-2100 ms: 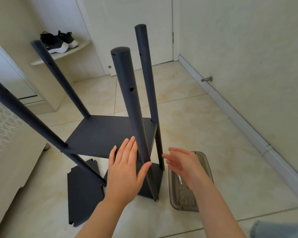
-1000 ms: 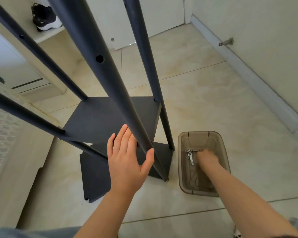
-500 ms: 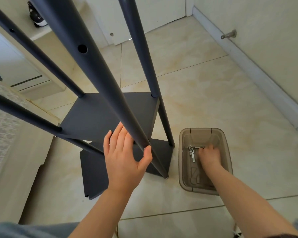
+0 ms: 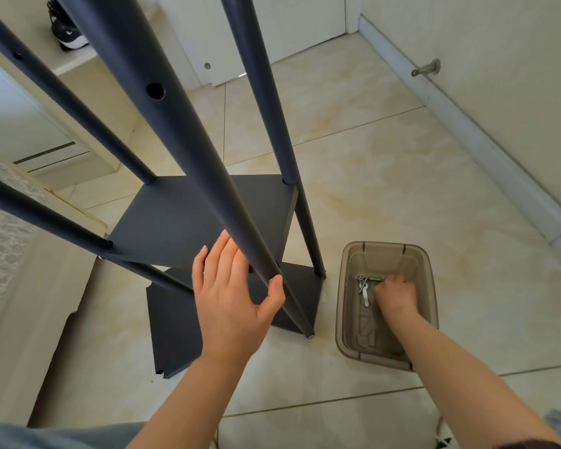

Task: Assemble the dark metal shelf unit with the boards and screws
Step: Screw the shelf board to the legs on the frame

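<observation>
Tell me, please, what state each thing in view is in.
left hand: fingers straight, braced against the near post.
right hand: down in the bin, fingers curled at the screws; grip unclear.
near post: standing, side hole empty.
upper board: mounted, level.
loose board: flat on the floor.

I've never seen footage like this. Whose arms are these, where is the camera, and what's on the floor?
No machine here: a person wears a camera on the head, so you look down along their own arms. The left hand steadies a dark metal post of a half-built shelf unit, thumb on one side, fingers on the other. One shelf board sits fitted between the posts; a loose board lies flat on the tiled floor. The right hand reaches into a brown plastic bin holding small screws; whether it grips any is hidden.
</observation>
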A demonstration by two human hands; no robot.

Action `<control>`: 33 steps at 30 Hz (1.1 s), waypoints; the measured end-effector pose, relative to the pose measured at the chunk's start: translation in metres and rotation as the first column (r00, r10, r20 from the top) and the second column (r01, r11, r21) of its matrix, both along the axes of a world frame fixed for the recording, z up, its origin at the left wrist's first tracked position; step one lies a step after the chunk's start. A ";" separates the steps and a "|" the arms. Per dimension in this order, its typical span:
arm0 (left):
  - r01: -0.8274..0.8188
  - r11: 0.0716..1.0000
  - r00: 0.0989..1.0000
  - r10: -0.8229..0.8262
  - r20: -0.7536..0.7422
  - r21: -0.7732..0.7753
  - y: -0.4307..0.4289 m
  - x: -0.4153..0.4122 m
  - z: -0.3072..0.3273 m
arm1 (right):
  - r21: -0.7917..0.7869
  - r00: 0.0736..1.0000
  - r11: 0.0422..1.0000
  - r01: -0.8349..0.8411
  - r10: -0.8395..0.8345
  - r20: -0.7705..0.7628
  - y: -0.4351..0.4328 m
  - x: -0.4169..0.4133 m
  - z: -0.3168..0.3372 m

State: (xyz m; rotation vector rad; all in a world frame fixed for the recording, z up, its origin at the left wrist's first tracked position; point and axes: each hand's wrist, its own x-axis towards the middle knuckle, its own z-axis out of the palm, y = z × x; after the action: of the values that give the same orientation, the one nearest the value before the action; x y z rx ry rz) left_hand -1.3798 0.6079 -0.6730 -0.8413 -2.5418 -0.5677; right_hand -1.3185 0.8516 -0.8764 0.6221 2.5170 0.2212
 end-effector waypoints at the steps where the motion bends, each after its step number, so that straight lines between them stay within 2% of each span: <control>1: 0.002 1.000 1.000 -0.002 0.003 -0.001 0.000 0.000 0.001 | -0.018 1.000 1.000 0.004 -0.004 -0.003 0.000 0.000 0.002; 5: 0.006 1.000 1.000 -0.006 0.024 -0.013 0.000 0.001 0.003 | -0.192 0.988 0.974 0.118 -0.135 -0.078 0.005 0.001 0.013; 8: 0.006 1.000 0.999 -0.004 0.049 -0.027 0.000 0.003 0.005 | -0.436 0.909 0.853 0.286 -0.386 -0.160 0.014 -0.001 0.022; 10: 0.006 0.999 0.998 -0.004 0.067 -0.041 0.000 0.003 0.008 | -0.653 0.788 0.670 0.353 -0.590 -0.179 0.019 -0.004 0.028; 11: 0.006 0.999 0.997 -0.002 0.076 -0.049 -0.001 0.004 0.010 | -0.765 0.710 0.541 0.350 -0.686 -0.161 0.019 -0.005 0.031; 13: 0.001 0.998 0.996 0.005 0.090 -0.068 -0.002 0.005 0.012 | -0.928 0.547 0.260 0.267 -0.833 -0.076 0.014 -0.005 0.041; 15: -0.001 0.996 0.996 0.009 0.094 -0.088 -0.003 0.006 0.014 | -0.984 0.448 0.087 0.152 -0.894 -0.010 0.004 -0.003 0.055; 19: 0.016 0.988 0.995 0.000 0.102 -0.154 -0.007 0.005 0.018 | -0.985 0.375 -0.167 -0.045 -0.917 0.138 -0.029 -0.004 0.089; 22: 0.028 0.979 0.993 -0.005 0.115 -0.203 -0.009 0.004 0.022 | -0.931 0.371 -0.338 -0.137 -0.889 0.268 -0.059 -0.009 0.112; 27: 0.052 0.934 0.989 0.001 0.148 -0.353 -0.010 -0.001 0.032 | -0.846 0.314 -0.472 -0.247 -0.865 0.391 -0.095 -0.014 0.140; 29: 0.067 0.920 0.987 -0.003 0.163 -0.385 -0.012 -0.004 0.037 | -0.832 0.287 -0.487 -0.268 -0.864 0.413 -0.106 -0.015 0.148; 31: 0.087 0.907 0.983 -0.011 0.183 -0.413 -0.012 -0.004 0.044 | -0.873 0.266 -0.425 -0.239 -0.893 0.362 -0.118 -0.016 0.153; 33: 0.114 0.882 0.977 -0.018 0.211 -0.457 -0.010 -0.004 0.051 | -0.952 0.293 -0.259 -0.162 -0.934 0.204 -0.131 -0.017 0.154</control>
State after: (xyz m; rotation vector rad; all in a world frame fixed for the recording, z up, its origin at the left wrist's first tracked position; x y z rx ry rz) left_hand -1.3833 0.5974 -0.6217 -1.0819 -2.8999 -0.0457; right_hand -1.3354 0.7207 -0.7221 1.1884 1.5972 -2.6201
